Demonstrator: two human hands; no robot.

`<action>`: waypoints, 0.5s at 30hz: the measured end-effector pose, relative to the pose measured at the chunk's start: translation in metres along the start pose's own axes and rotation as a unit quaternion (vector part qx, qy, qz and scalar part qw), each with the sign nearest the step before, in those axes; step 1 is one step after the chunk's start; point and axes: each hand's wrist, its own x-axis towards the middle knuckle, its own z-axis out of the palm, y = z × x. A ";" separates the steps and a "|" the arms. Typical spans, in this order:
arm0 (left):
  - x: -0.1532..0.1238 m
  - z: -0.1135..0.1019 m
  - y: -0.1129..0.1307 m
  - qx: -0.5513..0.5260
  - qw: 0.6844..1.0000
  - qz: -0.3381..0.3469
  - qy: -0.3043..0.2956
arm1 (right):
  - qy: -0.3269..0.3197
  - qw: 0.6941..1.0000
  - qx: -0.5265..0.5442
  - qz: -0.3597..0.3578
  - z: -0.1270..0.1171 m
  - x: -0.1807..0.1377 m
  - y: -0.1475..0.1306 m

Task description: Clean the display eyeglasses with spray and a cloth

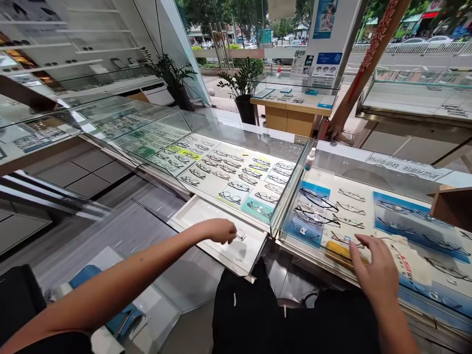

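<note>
My left hand (220,231) is over a pulled-out white drawer (206,211), its fingers curled together and pointing down. At its fingertips is a thin-framed pair of eyeglasses (240,234), partly hidden by the hand; the fingers seem to pinch it. A soft shadow falls on the drawer floor below. My right hand (376,268) is over the front of the right glass display counter (320,189), palm down with its fingers apart and nothing visible in them. Beside its thumb lies a yellow eyeglass case (341,251). A cream cloth pouch (409,258) with red print is just right of that hand.
Rows of eyeglasses (224,162) fill the long display counter behind the drawer. A small spray bottle (309,160) stands at the joint between counters. At the right edge is a brown box (453,206). Potted plants (245,98) stand by the window.
</note>
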 end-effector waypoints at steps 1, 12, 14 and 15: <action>0.009 -0.007 -0.020 -0.003 0.999 -0.021 0.025 | 0.005 1.000 -0.022 -0.011 0.002 0.000 -0.001; 0.120 -0.092 -0.156 -0.192 0.871 -0.144 0.429 | 0.035 0.984 -0.173 -0.030 0.007 -0.003 -0.002; 0.134 -0.106 -0.174 -0.267 0.832 -0.148 0.463 | 0.027 0.982 -0.186 -0.024 0.008 -0.005 -0.002; 0.141 -0.114 -0.182 -0.308 0.808 -0.149 0.479 | 0.022 0.982 -0.188 -0.019 0.008 -0.006 -0.002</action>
